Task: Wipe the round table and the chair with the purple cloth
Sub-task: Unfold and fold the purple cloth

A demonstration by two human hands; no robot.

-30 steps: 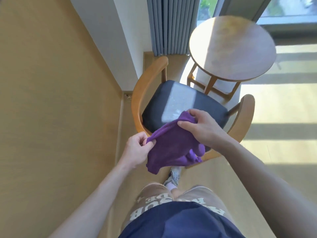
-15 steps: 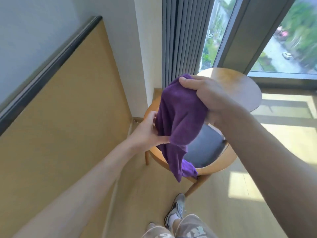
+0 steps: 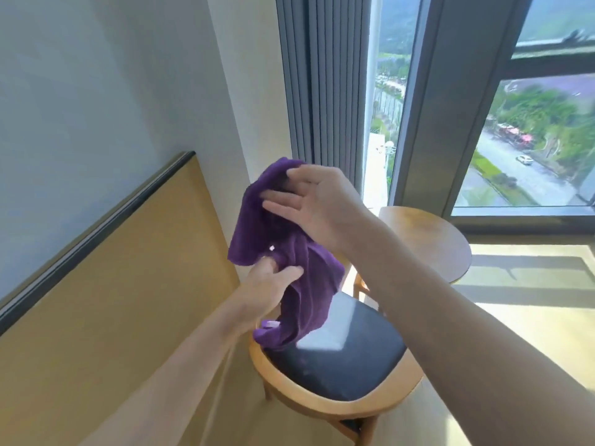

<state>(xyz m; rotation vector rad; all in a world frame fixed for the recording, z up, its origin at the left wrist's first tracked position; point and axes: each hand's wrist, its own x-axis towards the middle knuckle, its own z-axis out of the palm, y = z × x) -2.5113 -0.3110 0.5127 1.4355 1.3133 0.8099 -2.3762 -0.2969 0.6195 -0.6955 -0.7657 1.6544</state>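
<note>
Cloth [image 3: 283, 252] held in the air above the chair [image 3: 335, 362], before any wiping.
The left hand [image 3: 267, 284] pinches the cloth's middle in a narrow grip; the right hand [image 3: 317, 201] rests on its top, fingers spread and straight. With only one pinch holding, the loose cloth could probably slip and fall onto the seat or floor. Count: one cloth, one chair, one round worktop [image 3: 428, 239], two hands.

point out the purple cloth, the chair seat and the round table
cloth [image 3: 299, 278], head view, on the hanging middle folds
chair seat [image 3: 351, 365], head view, on the dark cushion
table [image 3: 428, 239], head view, on the bare wooden top
</note>
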